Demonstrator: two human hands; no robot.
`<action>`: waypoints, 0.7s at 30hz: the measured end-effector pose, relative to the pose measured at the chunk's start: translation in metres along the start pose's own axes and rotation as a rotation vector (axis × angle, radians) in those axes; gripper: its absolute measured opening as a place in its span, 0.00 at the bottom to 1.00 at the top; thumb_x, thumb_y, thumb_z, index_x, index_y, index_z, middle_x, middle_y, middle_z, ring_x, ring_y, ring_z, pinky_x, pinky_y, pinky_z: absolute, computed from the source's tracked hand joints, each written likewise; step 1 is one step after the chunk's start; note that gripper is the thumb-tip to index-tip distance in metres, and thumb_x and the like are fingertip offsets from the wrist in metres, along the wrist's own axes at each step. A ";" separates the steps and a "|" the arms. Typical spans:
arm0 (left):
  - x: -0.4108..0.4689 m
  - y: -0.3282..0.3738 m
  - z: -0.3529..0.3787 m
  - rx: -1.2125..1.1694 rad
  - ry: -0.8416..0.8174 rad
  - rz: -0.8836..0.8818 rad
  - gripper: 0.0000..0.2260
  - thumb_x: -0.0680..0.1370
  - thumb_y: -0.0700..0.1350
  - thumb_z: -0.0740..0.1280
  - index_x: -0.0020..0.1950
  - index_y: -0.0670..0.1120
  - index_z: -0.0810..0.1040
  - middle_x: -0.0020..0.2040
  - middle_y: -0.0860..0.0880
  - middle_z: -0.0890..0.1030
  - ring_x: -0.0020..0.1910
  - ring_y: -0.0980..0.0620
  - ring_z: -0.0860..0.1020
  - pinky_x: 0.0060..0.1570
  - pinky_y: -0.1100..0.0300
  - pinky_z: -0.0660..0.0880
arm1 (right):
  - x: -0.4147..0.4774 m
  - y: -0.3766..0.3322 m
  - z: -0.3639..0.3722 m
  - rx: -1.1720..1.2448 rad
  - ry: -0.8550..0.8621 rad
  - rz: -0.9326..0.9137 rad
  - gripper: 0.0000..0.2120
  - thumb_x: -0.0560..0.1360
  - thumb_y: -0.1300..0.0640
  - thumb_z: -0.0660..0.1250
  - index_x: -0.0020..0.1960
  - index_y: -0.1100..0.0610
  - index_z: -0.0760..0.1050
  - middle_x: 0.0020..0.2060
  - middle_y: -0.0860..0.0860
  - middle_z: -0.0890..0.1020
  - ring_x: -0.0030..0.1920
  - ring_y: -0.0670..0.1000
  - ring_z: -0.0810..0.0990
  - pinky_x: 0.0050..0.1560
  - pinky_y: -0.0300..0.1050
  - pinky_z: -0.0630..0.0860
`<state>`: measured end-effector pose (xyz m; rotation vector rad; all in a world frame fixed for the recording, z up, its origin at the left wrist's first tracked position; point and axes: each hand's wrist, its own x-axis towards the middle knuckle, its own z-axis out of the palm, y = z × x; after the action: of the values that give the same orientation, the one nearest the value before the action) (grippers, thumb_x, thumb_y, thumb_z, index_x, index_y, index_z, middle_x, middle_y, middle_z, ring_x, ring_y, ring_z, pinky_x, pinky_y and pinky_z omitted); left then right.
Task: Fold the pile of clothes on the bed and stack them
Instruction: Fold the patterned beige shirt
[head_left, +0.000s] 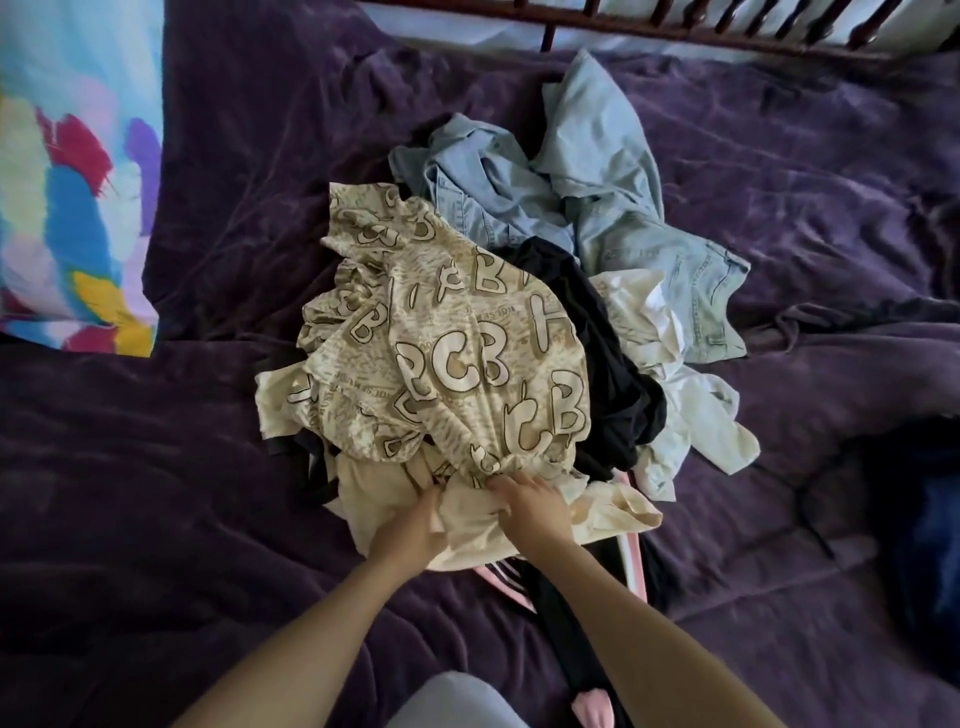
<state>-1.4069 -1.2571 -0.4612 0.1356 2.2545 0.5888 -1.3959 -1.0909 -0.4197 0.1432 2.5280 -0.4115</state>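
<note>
Both hands are down at the near edge of the clothes pile, side by side and close together. The left hand (415, 525) and the right hand (530, 506) each have fingers dug into the cream printed shirt with big bubbly brown-outlined letters (441, 343), bunching its plain cream hem between them, so both are clamped on that 1 garment. The shirt spreads out just beyond the hands and sits on top of the heap.

Past the shirt, further from the hands, there's a crumpled light blue denim piece (587, 171). To the right of the right hand a black garment (608, 358) pokes out from under the shirt, and beside that a pale white-ish top (675, 374). Right under the right forearm a pink and white striped piece (636, 566) peeks out with more black fabric.

It all lies on a rumpled dark purple plush bedspread (156, 493). Way off to the left of the left hand is a bright multicoloured pillow (67, 182), and a dark wooden rail (727, 26) runs along the far side.
</note>
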 end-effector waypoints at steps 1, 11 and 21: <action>-0.004 -0.001 -0.001 -0.040 0.015 -0.015 0.27 0.77 0.44 0.63 0.74 0.47 0.59 0.61 0.46 0.77 0.57 0.46 0.76 0.52 0.56 0.74 | -0.004 -0.002 -0.002 0.003 0.021 -0.002 0.21 0.76 0.63 0.57 0.67 0.49 0.70 0.65 0.48 0.72 0.64 0.54 0.71 0.63 0.47 0.65; -0.095 0.013 0.005 0.064 0.016 0.203 0.16 0.76 0.42 0.61 0.32 0.50 0.58 0.33 0.56 0.64 0.40 0.53 0.69 0.34 0.60 0.61 | -0.083 -0.009 -0.017 0.079 0.220 0.035 0.15 0.79 0.58 0.55 0.62 0.53 0.75 0.56 0.51 0.79 0.56 0.55 0.77 0.52 0.43 0.71; -0.200 0.060 -0.095 -0.079 0.396 0.492 0.12 0.76 0.44 0.66 0.35 0.52 0.67 0.31 0.55 0.68 0.28 0.60 0.67 0.32 0.65 0.61 | -0.177 -0.032 -0.124 0.198 0.560 -0.097 0.12 0.79 0.58 0.60 0.58 0.55 0.78 0.56 0.49 0.79 0.56 0.51 0.77 0.50 0.41 0.69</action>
<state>-1.3438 -1.2945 -0.2444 0.5902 2.5865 1.0371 -1.3190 -1.0839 -0.2157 0.2396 3.0451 -0.7484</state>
